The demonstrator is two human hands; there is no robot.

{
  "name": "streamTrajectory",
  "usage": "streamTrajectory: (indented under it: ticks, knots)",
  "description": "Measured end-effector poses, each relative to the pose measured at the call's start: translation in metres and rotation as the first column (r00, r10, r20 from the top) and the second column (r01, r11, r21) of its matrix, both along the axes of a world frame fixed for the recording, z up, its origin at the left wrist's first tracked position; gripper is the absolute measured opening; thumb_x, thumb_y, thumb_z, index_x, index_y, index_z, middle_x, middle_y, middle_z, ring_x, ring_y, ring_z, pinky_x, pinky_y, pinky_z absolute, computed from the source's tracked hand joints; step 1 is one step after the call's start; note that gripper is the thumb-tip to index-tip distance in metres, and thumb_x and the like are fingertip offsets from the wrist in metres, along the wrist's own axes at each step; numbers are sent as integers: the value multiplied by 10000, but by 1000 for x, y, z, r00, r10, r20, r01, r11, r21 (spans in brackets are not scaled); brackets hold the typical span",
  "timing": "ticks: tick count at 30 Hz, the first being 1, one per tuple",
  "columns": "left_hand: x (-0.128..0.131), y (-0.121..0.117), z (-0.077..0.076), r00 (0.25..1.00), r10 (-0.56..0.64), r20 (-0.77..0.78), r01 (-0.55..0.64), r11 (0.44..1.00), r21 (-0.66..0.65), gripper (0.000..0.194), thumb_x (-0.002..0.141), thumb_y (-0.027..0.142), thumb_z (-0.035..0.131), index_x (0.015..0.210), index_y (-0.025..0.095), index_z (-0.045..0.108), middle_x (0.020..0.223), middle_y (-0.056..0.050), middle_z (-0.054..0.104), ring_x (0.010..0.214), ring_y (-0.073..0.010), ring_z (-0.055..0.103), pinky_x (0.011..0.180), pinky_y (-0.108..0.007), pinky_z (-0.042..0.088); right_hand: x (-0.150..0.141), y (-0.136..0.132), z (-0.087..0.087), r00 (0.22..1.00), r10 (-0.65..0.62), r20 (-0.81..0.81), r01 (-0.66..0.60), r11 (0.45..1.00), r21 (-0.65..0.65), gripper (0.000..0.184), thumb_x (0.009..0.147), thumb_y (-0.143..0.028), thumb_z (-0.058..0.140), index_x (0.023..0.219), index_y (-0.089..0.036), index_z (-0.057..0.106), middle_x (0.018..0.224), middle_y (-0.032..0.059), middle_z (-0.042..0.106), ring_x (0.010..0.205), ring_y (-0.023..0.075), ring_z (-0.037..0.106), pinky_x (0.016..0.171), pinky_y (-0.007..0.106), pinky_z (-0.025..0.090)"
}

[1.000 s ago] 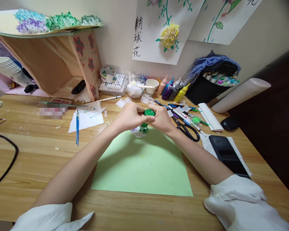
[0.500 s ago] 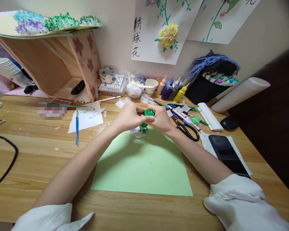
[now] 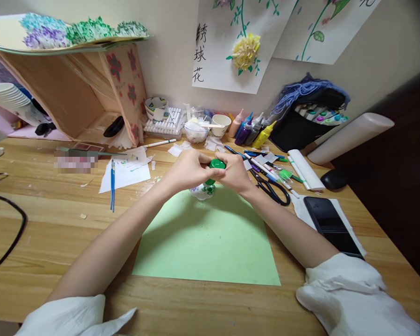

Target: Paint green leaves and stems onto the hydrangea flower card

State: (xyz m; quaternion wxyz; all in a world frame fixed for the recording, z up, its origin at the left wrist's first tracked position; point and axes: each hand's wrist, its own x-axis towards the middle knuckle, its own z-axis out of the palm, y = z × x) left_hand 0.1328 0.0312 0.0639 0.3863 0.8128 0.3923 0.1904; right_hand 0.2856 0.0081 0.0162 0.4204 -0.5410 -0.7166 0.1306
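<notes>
A green paint bottle (image 3: 217, 164) is held upside down between both hands, its round base facing up. My left hand (image 3: 195, 170) closes on it from the left, and my right hand (image 3: 235, 172) grips it from the right, thumbs near each other. Under the bottle sits a white scallop-edged paint palette (image 3: 202, 192) with purple and green paint in it, partly hidden by the hands. The bottle's tip is too small to make out. The palette stands at the far edge of a light green sheet of paper (image 3: 210, 242).
To the right lie black-handled scissors (image 3: 273, 191), scattered markers (image 3: 266, 170) and a phone (image 3: 331, 224). Two blue brushes (image 3: 112, 186) lie on the left. Behind stand paint bottles (image 3: 255, 133), a paper cup (image 3: 221, 123) and a cardboard box (image 3: 122, 93).
The view has shifted very slightly. Both hands keep the paint bottle inverted over the palette, with almost no visible movement.
</notes>
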Motion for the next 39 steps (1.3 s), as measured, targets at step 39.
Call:
streamTrajectory:
  ticks: [39]
  knots:
    - [-1,-2,4,999,-13,43,12,1000,9,292,702,386,581,564,130,552,526,41,370,523,-79,287,494,-244,185,5,2,8,996,44,80,-35,994,-102,356,596,-314,637,573,-215,296,546,-64,299,552,87,270,516,240,169]
